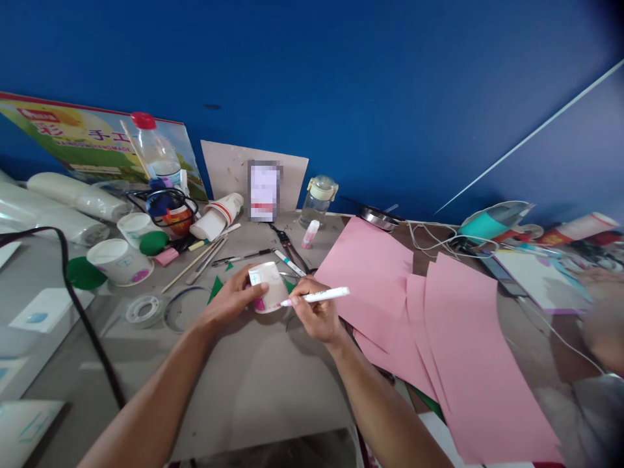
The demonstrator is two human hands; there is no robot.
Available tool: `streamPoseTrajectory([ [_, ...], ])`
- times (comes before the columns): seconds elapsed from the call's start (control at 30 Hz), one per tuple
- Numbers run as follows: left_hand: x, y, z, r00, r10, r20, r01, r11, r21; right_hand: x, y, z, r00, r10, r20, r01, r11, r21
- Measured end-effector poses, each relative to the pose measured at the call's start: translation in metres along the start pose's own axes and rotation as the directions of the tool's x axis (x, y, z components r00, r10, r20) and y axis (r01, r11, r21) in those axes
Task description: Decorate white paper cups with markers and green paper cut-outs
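Note:
In the head view, a white paper cup (271,278) with magenta marks near one rim is gripped in my left hand (238,298), thumb across its side. A white marker pen (325,295) is pinched in my right hand (312,312); its pink tip touches or nearly touches the cup's lower right edge. Behind the cup lie a second white marker with a teal band (289,262) and a black pen (248,256). Green paper scraps (215,288) are beside my left hand. A small pink-and-white glue stick (311,234) stands farther back.
Pink paper sheets (463,351) spread over the right side. Two decorated cups (117,261), a tape roll (145,311), brushes (207,260) and scissors (287,246) lie to the left and behind. A glass jar (318,203) and phone (264,190) stand near the blue wall; another person is at far right.

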State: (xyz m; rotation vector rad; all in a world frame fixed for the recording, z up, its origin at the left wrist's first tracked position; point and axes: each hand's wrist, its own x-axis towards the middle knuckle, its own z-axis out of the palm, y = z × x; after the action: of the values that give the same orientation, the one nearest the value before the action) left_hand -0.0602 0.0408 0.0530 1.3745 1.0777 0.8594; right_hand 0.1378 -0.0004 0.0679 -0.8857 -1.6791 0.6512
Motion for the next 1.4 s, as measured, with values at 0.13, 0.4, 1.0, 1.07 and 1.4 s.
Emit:
streamPoseTrajectory([
  [0.13,-0.0004,0.0016,-0.0004,1.0,-0.007,0.005,0.006,1.0,0.027,-0.0011,0.0022,-0.0012,0.997,0.056,-0.049,-0.052,0.995,0.081],
  [0.4,-0.0002,0.0027,0.0005,1.0,-0.004,0.003,0.004,1.0,0.002,0.0014,-0.0013,-0.0012,0.999,0.012,-0.035,-0.011,0.999,0.037],
  [1.0,0.0005,-0.0019,-0.0003,1.0,-0.014,0.004,0.014,1.0,-0.002,0.0003,0.0011,-0.0016,0.999,0.012,-0.031,-0.013,1.0,-0.025],
  [1.07,0.0005,-0.0014,0.0001,1.0,-0.012,-0.005,0.012,1.0,-0.006,0.0004,0.0011,-0.0014,1.0,0.002,-0.019,-0.003,0.999,-0.035],
  [1.4,-0.0008,0.0021,0.0013,1.0,-0.014,-0.005,0.013,0.996,-0.084,-0.002,0.0043,-0.0031,0.994,0.073,-0.08,-0.07,0.997,0.032],
])
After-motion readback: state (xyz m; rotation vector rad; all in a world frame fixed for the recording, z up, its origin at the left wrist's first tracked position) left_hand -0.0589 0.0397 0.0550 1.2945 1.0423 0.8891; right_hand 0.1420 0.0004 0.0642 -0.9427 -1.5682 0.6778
